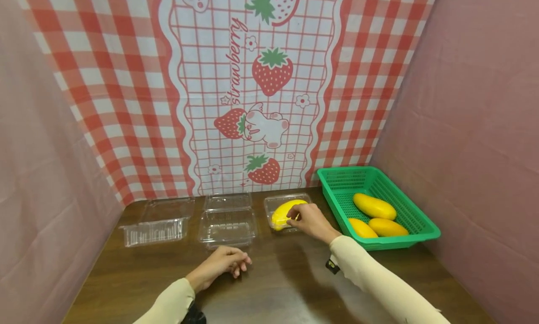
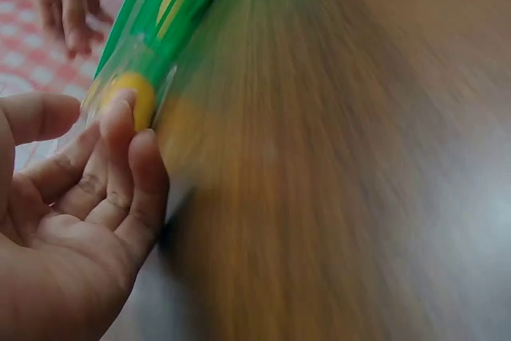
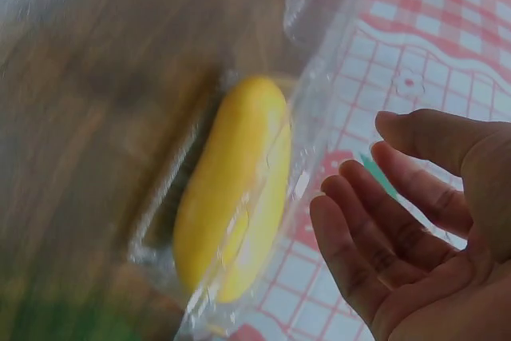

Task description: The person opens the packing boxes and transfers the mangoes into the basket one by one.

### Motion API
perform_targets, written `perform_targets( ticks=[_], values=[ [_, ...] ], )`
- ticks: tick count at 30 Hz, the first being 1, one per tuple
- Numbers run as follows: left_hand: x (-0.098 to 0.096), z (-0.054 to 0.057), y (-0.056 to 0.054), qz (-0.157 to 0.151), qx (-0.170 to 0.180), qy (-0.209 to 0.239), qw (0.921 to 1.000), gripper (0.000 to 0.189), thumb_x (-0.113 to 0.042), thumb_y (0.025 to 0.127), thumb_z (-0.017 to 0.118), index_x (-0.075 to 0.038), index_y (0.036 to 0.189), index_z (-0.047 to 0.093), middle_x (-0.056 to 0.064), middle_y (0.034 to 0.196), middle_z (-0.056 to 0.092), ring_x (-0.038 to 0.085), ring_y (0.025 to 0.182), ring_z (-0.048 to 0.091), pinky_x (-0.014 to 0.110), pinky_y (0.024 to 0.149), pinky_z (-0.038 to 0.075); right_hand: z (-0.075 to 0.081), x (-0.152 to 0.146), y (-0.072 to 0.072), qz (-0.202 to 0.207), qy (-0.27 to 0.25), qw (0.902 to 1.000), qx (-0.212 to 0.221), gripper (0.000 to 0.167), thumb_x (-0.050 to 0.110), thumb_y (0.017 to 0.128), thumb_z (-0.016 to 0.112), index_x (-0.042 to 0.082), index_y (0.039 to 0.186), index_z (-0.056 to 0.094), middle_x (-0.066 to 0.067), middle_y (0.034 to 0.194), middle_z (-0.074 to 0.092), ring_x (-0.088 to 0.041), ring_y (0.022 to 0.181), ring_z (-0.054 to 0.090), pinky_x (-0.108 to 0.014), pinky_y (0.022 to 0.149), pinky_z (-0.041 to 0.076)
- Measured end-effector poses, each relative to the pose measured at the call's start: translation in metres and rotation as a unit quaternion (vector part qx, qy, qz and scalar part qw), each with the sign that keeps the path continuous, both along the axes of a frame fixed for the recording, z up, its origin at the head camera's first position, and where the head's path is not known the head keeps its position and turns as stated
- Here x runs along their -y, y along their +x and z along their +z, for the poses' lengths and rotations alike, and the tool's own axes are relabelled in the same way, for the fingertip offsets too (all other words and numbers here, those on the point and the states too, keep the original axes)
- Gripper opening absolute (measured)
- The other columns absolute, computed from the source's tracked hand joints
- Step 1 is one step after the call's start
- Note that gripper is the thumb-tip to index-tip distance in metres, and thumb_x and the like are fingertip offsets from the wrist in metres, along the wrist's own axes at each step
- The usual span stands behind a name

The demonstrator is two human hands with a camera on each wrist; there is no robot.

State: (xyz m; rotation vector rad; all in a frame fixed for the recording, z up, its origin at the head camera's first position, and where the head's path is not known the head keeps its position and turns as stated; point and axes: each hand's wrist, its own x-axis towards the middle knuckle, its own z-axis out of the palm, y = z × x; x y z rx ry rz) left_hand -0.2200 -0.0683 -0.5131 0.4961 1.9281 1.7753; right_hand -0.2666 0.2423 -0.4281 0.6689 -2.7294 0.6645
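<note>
A yellow mango [image 1: 281,215] lies in a clear plastic box [image 1: 268,203] at the back of the table. My right hand [image 1: 310,221] hovers at the box's right side with fingers loosely bent. In the right wrist view, a gap shows between that hand [image 3: 423,221] and the mango [image 3: 223,189]; clear plastic crosses over the fruit. Whether the box's lid is fastened I cannot tell. My left hand [image 1: 221,264] is over the table in front of the middle box, holding nothing; the left wrist view shows its fingers [image 2: 145,177] relaxed.
Two more clear boxes, the middle one [image 1: 227,226] and the left one [image 1: 156,231], stand with lids folded back. On the right, a green basket [image 1: 397,241] holds three yellow mangoes [image 1: 375,206]. A strawberry-print cloth [image 1: 202,165] hangs behind the brown table [image 1: 261,296].
</note>
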Motion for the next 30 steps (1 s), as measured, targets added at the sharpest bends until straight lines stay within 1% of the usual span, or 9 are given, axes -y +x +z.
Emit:
perform_targets(
  ticks=[3,5,8,10,15,19,23,27,30],
  values=[
    [-0.016,0.003,-0.003,-0.012,-0.001,-0.007,0.9999,0.031,-0.017,0.106,0.057,0.01,0.108,0.07,0.009,0.084,0.07,0.01,0.065,0.059,0.025,0.062,0.053,-0.005,0.01,-0.001,0.022,0.011,0.9996,-0.015,0.01,0.012,0.084,0.084,0.008,0.09,0.077,0.002,0.08,0.071,-0.012,0.073,0.065,-0.026,0.067,0.054],
    [-0.027,0.003,-0.006,-0.011,-0.003,-0.01,0.9999,0.03,-0.017,0.105,0.057,0.01,0.108,0.071,0.009,0.083,0.07,0.01,0.065,0.059,0.024,0.062,0.053,-0.009,0.015,-0.001,0.033,0.017,0.999,-0.024,0.011,0.011,0.083,0.085,0.007,0.09,0.077,0.001,0.079,0.071,-0.013,0.072,0.065,-0.026,0.066,0.054],
    [-0.042,0.002,-0.011,0.002,-0.007,-0.008,0.9999,0.03,-0.017,0.105,0.058,0.01,0.108,0.071,0.008,0.082,0.071,0.009,0.063,0.059,0.025,0.061,0.053,-0.012,0.021,-0.001,0.04,0.022,0.9987,-0.023,0.012,0.011,0.083,0.085,0.006,0.091,0.077,0.001,0.078,0.071,-0.014,0.072,0.065,-0.026,0.065,0.053],
    [-0.052,0.002,-0.012,0.012,-0.008,-0.005,0.9999,0.029,-0.016,0.105,0.059,0.01,0.108,0.072,0.007,0.08,0.07,0.009,0.062,0.06,0.025,0.061,0.054,-0.015,0.024,-0.001,0.037,0.028,0.9988,-0.018,0.013,0.013,0.084,0.085,0.006,0.092,0.077,0.002,0.078,0.07,-0.013,0.071,0.065,-0.027,0.065,0.053],
    [-0.077,0.002,-0.012,0.036,-0.014,-0.001,0.9993,0.03,-0.016,0.104,0.059,0.011,0.108,0.071,0.007,0.08,0.07,0.01,0.061,0.06,0.026,0.06,0.055,-0.02,0.029,-0.001,0.027,0.038,0.9987,-0.02,0.013,0.018,0.086,0.084,0.01,0.094,0.078,0.004,0.078,0.07,-0.01,0.072,0.063,-0.029,0.066,0.053],
    [-0.093,-0.001,-0.011,0.068,-0.016,0.01,0.9975,0.032,-0.018,0.105,0.057,0.012,0.108,0.068,0.008,0.08,0.068,0.01,0.06,0.059,0.026,0.059,0.055,-0.023,0.033,-0.001,0.024,0.04,0.9983,-0.035,0.013,0.019,0.087,0.083,0.01,0.094,0.079,0.001,0.08,0.071,-0.011,0.073,0.064,-0.031,0.067,0.054],
    [-0.106,-0.004,-0.012,0.104,-0.014,0.034,0.9939,0.031,-0.016,0.106,0.054,0.013,0.11,0.065,0.009,0.08,0.068,0.01,0.059,0.059,0.024,0.058,0.054,-0.024,0.035,-0.001,0.021,0.044,0.9978,-0.045,0.012,0.019,0.087,0.083,0.009,0.093,0.08,-0.001,0.081,0.072,-0.013,0.074,0.065,-0.034,0.068,0.055],
    [-0.116,-0.008,-0.015,0.14,-0.015,0.056,0.9884,0.03,-0.014,0.107,0.051,0.014,0.112,0.062,0.014,0.084,0.068,0.011,0.061,0.058,0.025,0.059,0.054,-0.026,0.036,-0.002,0.015,0.06,0.9969,-0.049,0.012,0.019,0.087,0.083,0.009,0.093,0.081,0.0,0.081,0.071,-0.013,0.074,0.065,-0.034,0.068,0.056],
    [-0.121,-0.009,-0.017,0.158,-0.016,0.066,0.9852,0.031,-0.015,0.109,0.049,0.014,0.114,0.06,0.017,0.086,0.068,0.013,0.062,0.058,0.027,0.061,0.054,-0.029,0.037,-0.003,0.009,0.07,0.9965,-0.046,0.011,0.019,0.087,0.084,0.01,0.093,0.081,0.001,0.08,0.071,-0.012,0.073,0.065,-0.032,0.066,0.056]
  ],
)
